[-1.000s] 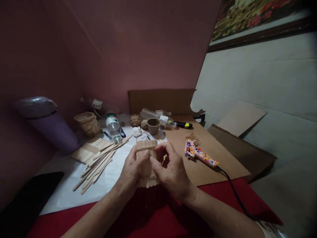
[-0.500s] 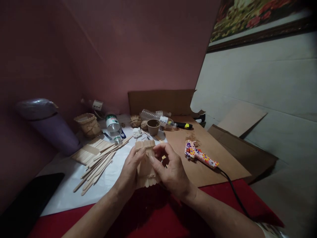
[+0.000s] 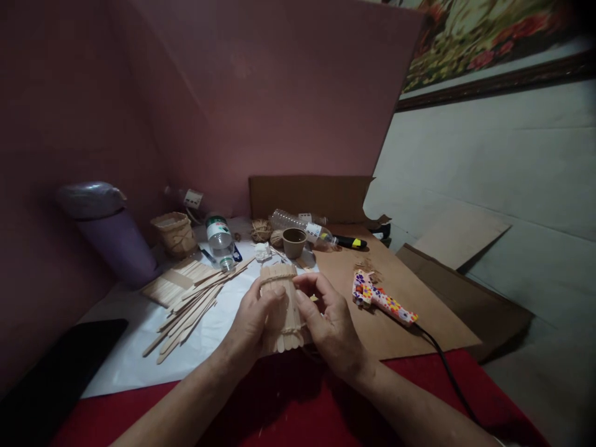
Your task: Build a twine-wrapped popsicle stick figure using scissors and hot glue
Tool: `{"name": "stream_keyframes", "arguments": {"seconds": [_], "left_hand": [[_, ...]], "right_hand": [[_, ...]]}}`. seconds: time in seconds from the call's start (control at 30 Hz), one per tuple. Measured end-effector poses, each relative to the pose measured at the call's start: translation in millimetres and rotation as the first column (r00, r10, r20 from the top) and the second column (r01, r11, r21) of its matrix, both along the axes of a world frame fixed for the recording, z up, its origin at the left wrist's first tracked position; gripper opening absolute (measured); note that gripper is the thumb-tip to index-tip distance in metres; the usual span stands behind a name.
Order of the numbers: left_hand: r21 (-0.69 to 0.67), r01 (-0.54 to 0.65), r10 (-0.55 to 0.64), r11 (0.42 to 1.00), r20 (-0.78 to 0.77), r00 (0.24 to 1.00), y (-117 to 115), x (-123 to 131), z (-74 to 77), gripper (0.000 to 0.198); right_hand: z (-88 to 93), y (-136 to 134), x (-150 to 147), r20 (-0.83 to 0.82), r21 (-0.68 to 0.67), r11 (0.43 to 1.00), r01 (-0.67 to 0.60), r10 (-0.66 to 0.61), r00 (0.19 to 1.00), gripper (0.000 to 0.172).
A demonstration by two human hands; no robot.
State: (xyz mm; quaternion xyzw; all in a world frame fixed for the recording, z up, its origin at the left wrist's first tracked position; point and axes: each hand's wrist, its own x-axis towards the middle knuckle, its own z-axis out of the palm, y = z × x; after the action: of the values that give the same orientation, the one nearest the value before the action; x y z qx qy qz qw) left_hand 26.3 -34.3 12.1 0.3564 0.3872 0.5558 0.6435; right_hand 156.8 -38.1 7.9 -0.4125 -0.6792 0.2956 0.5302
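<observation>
Between my hands, above the near edge of the table, is a small pot made of upright wooden craft sticks [image 3: 285, 313], with twine bands around its upper and lower parts. My left hand [image 3: 246, 320] wraps its left side, thumb lying across the front near the upper band. On the right side my right hand [image 3: 333, 329] is closed on the pot, thumb and forefinger near the upper band. The fingers behind the pot are hidden. A flower-patterned glue gun [image 3: 384, 299] lies on cardboard to the right of my right hand.
Loose craft sticks [image 3: 195, 310] spread at left beside a twine-tied pot [image 3: 174, 234] and a clear bottle [image 3: 220, 241]. Behind my hands stand a brown cup [image 3: 295, 243], a twine ball [image 3: 261, 230] and a lying bottle [image 3: 298, 222]. The glue gun's cord [image 3: 444, 360] runs toward the front right.
The view has shifted slightly, so everything sits a little further right. My left thumb has slid a bit across the pot's front, and my right thumb has moved toward its right edge.
</observation>
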Motion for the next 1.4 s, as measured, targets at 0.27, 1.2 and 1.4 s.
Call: {"name": "stream_keyframes", "arguments": {"seconds": [0.27,1.2,1.4], "left_hand": [[0.018,0.055,-0.057,0.998,0.083,0.995,-1,-1,0.6,0.035],[0.091,-0.277,0.292,0.957,-0.291,0.911,44,-53,8.3,0.023],[0.035,-0.142,0.139,0.989,-0.526,0.839,37,-59,13.0,0.030]], "right_hand": [[-2.9,2,1,-0.046,-0.038,0.999,-0.031,0.029,0.999,0.017],[-2.1,35,22,0.221,0.097,0.935,0.342,-0.356,0.908,0.038],[4.9,31,24,0.523,0.145,0.940,0.309,-0.338,0.783,0.026]]}}
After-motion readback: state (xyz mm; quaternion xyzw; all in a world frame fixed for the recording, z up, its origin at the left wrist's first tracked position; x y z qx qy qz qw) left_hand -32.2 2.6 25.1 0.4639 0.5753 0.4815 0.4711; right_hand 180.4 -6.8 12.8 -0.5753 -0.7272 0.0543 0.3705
